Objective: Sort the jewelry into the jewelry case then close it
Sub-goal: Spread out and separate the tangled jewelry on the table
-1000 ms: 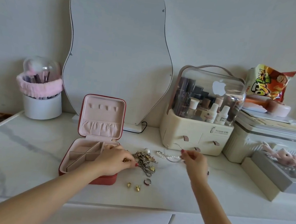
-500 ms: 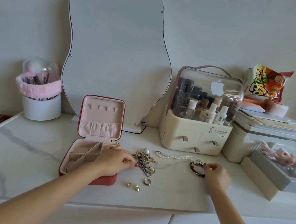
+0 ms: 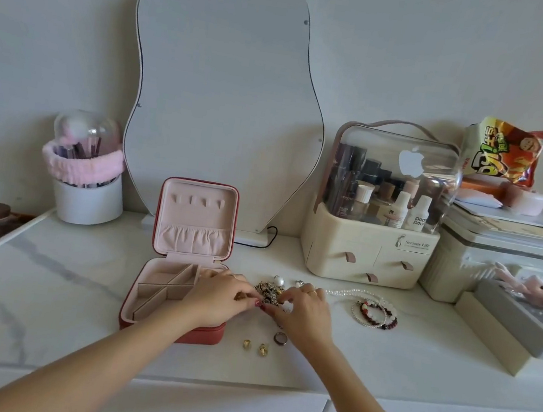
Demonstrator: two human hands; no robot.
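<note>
The red jewelry case (image 3: 161,295) stands open on the white marble tabletop, its pink lid upright and its compartments bare. Just right of it lies a tangled pile of gold chains (image 3: 268,291). My left hand (image 3: 220,297) and my right hand (image 3: 301,308) meet over this pile, fingertips pinching at the chains. Beaded bracelets (image 3: 374,314) and a pearl strand (image 3: 348,292) lie to the right. In front sit a dark ring (image 3: 280,338) and two small gold earrings (image 3: 255,346). A pearl piece (image 3: 278,280) lies behind the pile.
A wavy mirror (image 3: 225,103) leans on the wall behind the case. A brush holder (image 3: 88,185) stands at back left, a cream cosmetics organiser (image 3: 371,246) at back right, with stacked boxes (image 3: 510,272) and a snack bag (image 3: 505,150) beyond. A grey box (image 3: 520,321) sits far right.
My right hand left the bracelets lying at the right and moved left to the chain pile, joining my left hand there. The pearl strand now lies on the table.
</note>
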